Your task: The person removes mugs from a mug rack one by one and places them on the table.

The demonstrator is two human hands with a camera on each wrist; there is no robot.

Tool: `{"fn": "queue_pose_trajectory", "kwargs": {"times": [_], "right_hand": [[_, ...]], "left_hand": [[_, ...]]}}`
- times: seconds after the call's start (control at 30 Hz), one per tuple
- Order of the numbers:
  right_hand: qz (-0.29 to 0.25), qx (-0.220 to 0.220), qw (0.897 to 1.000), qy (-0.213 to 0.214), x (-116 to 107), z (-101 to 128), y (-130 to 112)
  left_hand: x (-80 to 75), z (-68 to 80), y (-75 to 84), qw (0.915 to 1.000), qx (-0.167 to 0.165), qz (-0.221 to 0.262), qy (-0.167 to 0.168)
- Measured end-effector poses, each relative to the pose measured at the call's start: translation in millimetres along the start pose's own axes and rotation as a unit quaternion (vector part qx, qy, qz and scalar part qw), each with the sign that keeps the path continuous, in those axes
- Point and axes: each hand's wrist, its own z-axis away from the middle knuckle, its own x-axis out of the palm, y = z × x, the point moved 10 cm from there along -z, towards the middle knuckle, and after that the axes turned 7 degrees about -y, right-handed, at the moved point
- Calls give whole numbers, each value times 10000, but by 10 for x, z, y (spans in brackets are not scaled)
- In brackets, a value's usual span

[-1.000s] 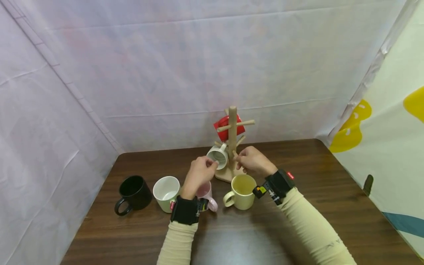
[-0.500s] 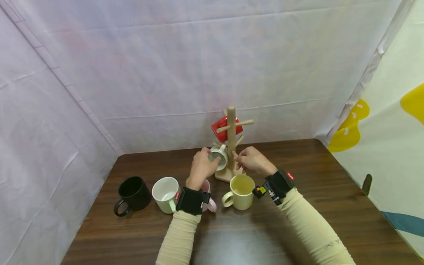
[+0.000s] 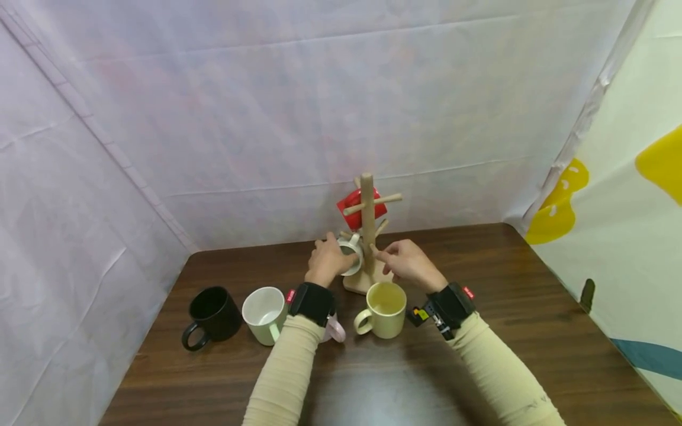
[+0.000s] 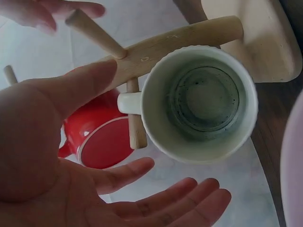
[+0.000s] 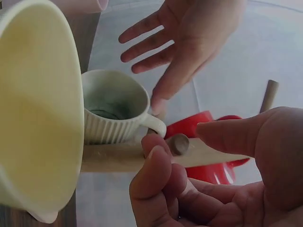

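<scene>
Ribbed white mug (image 4: 203, 101) now hangs on rack (image 3: 366, 236) peg — our left hand (image 4: 71, 156) spread open, released; right hand (image 5: 213, 179) curls by a peg, gripping nothing.

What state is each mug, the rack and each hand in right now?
White ribbed mug: hangs on a lower peg.
Red mug: hangs high.
Yellow mug: upright on table.
Black mug: upright.
Mug rack: standing.
Left hand: open, off the mug.
Right hand: fingers by a peg.

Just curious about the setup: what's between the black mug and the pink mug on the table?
The white mug stands between the black mug and the pink mug, shown in the head view.
</scene>
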Motion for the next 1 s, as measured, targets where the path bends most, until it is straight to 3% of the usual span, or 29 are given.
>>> {"fn": "queue_pose_trajectory", "kwargs": {"times": [0.4,0.7,1.0], "right_hand": [[-297,-279,9991,63,-98,176,110],[-577,-545,9968,-79,-22,282,163],[-821,-423,9957,6,31,374,293]], "left_hand": [[180,-163,-60,9984,-407,237,-316],[209,-308,-71,9991,-369,13,-193],[245,-316,10,9987,-458,-200,-53]]}}
